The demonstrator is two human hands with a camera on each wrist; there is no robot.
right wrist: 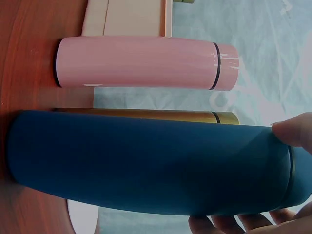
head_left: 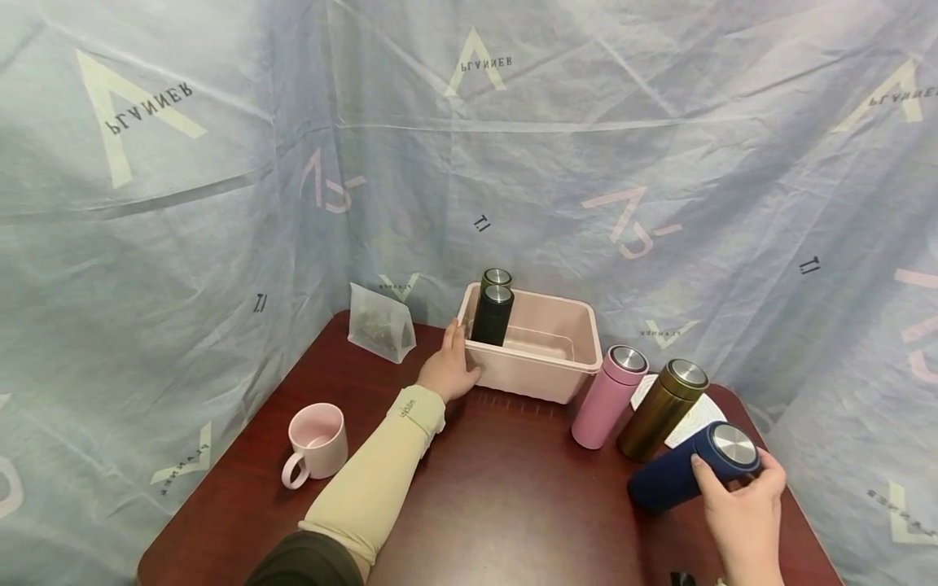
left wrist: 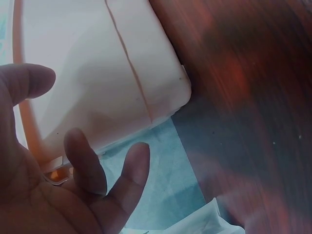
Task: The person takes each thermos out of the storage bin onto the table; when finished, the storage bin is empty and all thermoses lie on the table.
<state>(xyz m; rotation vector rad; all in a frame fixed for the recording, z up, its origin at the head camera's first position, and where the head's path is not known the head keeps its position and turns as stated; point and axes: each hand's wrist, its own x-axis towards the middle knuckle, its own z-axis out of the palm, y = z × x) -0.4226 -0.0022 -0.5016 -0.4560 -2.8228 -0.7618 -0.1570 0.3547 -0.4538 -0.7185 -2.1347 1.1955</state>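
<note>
Navy flask: dark blue thermos with a steel lid, tilted over at the near right of the table, base on the wood and top leaning toward the right edge.
Right hand: wrapped round the navy flask near its lid end, thumb on one side and fingers curled under the other, so it's clamped on it.
Left hand: resting against the near left corner of the pink bin; wrist view shows the fingers spread and pretty straight, palm toward the bin wall, not curled round anything.
Pink bin: rectangular plastic tub toward the far middle of the table, open top.
Black flask: standing upright inside the bin at its left end, steel cap up.
Second flask in bin: just behind the black one, only the steel top really shows, colour hard to tell.
Pink flask: upright just right of the bin, close to its near right corner.
Gold flask: right beside the pink one, between it and the navy flask.
Pink mug: near left of the table, handle facing near, well apart from the flasks.
Pouch: frosted resealable bag standing at the far left corner.
Table: dark reddish wood.
</note>
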